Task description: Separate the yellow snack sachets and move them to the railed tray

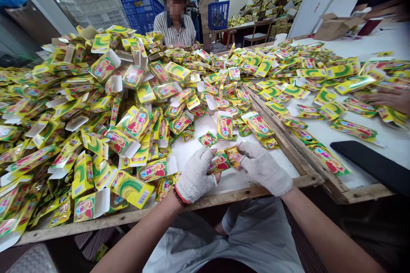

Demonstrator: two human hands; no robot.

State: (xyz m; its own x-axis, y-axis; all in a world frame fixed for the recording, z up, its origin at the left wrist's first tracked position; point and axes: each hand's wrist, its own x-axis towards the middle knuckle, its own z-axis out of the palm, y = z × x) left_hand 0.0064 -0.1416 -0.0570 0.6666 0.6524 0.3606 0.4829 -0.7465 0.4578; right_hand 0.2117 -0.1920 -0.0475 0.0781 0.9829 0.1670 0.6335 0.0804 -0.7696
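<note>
Both my hands wear white knit gloves and meet near the table's front edge. My left hand [196, 175] and my right hand [263, 166] are closed on a small shiny yellow, green and red packet [224, 160], held between them just above the white tabletop [230, 179]. Several small yellow and green cartons [134, 123], some with open white flaps, are heaped to the left of my hands. Single packets such as a small packet [208, 139] lie just beyond my fingers.
A person in a striped shirt [174, 30] sits at the far side of the table. Another person's hand [392, 99] rests on the adjoining right table, near a black flat object [368, 162]. Blue crates [142, 10] and cardboard boxes stand behind.
</note>
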